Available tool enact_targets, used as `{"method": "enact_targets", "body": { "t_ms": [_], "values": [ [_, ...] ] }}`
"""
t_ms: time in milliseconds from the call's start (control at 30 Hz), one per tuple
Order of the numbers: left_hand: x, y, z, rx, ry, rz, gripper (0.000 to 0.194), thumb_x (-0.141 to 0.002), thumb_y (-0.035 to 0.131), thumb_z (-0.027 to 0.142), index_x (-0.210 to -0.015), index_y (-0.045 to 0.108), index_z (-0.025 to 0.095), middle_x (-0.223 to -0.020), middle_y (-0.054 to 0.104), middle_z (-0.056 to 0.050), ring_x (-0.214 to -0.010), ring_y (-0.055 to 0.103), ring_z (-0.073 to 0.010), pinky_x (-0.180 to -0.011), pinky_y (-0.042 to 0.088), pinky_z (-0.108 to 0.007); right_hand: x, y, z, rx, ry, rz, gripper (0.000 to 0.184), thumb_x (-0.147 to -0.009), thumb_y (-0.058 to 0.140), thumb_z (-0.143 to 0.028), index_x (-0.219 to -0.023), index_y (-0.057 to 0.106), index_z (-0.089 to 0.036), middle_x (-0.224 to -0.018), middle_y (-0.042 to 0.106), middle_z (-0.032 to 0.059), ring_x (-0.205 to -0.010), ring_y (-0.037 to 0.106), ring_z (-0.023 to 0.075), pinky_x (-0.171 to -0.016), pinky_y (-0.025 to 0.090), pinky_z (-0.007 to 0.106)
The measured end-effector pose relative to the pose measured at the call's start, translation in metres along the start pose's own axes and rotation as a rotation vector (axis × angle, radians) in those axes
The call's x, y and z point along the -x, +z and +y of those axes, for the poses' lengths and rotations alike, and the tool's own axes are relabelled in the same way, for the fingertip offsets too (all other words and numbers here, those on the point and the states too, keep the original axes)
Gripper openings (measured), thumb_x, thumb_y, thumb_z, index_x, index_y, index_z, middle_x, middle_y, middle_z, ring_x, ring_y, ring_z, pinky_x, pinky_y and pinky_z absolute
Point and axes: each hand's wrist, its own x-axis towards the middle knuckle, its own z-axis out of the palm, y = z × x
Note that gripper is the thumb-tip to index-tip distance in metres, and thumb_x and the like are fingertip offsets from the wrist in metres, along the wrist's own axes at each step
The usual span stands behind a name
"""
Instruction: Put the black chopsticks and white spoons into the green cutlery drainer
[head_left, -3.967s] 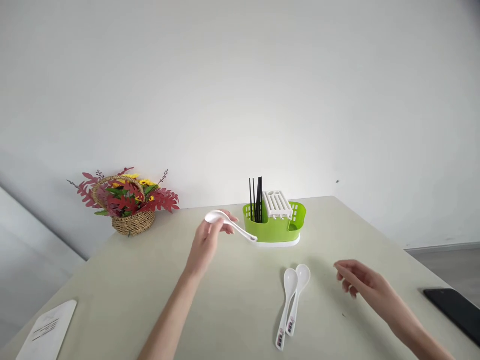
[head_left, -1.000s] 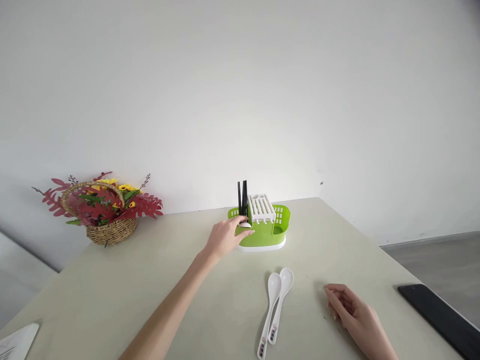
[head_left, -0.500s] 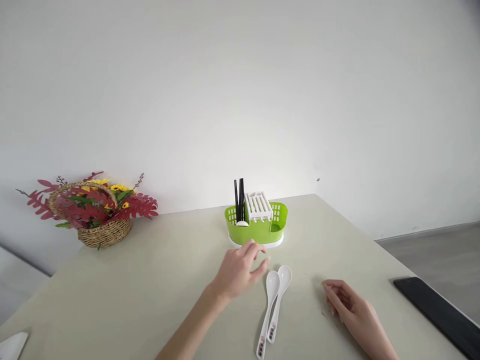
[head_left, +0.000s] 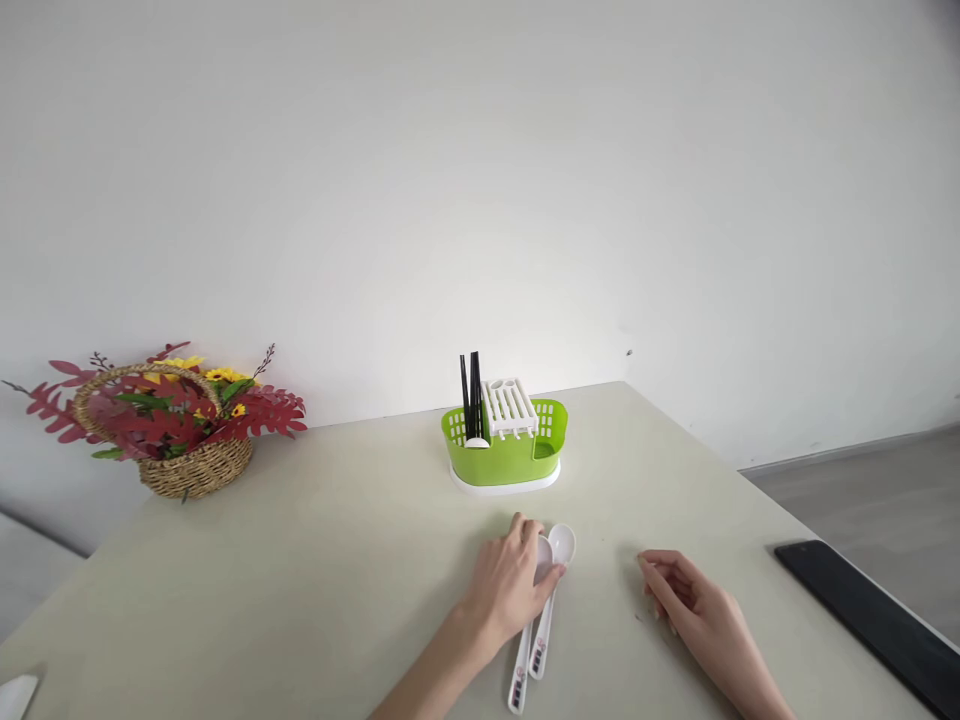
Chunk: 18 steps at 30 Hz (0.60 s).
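Two white spoons lie side by side on the table: the left spoon (head_left: 517, 672) partly overlaps the right spoon (head_left: 561, 545), and both handles carry a printed mark. My left hand (head_left: 504, 585) is closed around the left spoon near its bowl, with the thumb across the neck and the fingers on the far side, so much of that spoon is hidden. My right hand (head_left: 694, 605) rests on the table to the right of the spoons, its fingers curled together with nothing visible in them.
A green cutlery holder (head_left: 495, 465) with a white slotted rack (head_left: 511, 405) stands behind, with black chopsticks (head_left: 471, 400) upright in its left part. A flower basket (head_left: 199, 470) sits at the left. A black phone-like slab (head_left: 862, 610) lies along the right edge.
My left hand has come down and rightward onto the left spoon and closed around it. My right hand stays curled in place. The view has shifted slightly.
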Motion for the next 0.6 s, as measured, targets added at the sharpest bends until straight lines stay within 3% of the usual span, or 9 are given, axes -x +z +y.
{"method": "enact_targets", "body": {
  "t_ms": [233,400,500,600],
  "values": [
    [0.002,0.002,0.0,-0.06,-0.002,0.019,0.022,-0.101,0.043,0.03,-0.12,0.053,0.022,-0.12,0.065,-0.008,-0.087,0.07,-0.023,-0.071,0.051,-0.035,-0.002,0.0,0.006,0.004,0.007,0.009,0.044,-0.091,0.061,-0.062,-0.11,0.069,-0.022,-0.072,0.065,-0.0003,-0.061,0.061,0.0175,-0.056,0.048,0.027],
    [0.007,0.0,-0.011,-0.027,-0.005,0.036,0.022,-0.104,0.034,0.026,-0.119,0.051,0.021,-0.119,0.064,-0.011,-0.086,0.07,-0.0225,-0.071,0.052,-0.035,-0.001,0.0,0.005,-0.002,-0.005,0.006,0.042,-0.092,0.061,-0.06,-0.111,0.069,-0.022,-0.072,0.065,-0.0003,-0.061,0.061,0.0177,-0.057,0.049,0.027],
    [0.015,-0.013,-0.022,0.093,-0.028,0.057,0.024,-0.105,0.032,0.03,-0.119,0.051,0.021,-0.12,0.064,-0.011,-0.086,0.069,-0.0219,-0.076,0.054,-0.036,0.0,0.0,0.005,0.003,-0.006,0.002,0.041,-0.094,0.06,-0.059,-0.112,0.067,-0.023,-0.072,0.064,-0.0008,-0.062,0.06,0.0175,-0.058,0.048,0.028],
    [0.025,-0.043,-0.032,0.353,-0.063,0.048,0.03,-0.106,0.034,0.042,-0.117,0.055,0.023,-0.104,0.068,-0.007,-0.082,0.066,-0.0196,-0.076,0.054,-0.033,-0.001,0.0,0.007,0.009,-0.001,-0.003,0.042,-0.095,0.058,-0.06,-0.113,0.066,-0.023,-0.073,0.064,-0.0008,-0.063,0.06,0.0176,-0.057,0.047,0.028]
  ]
}}
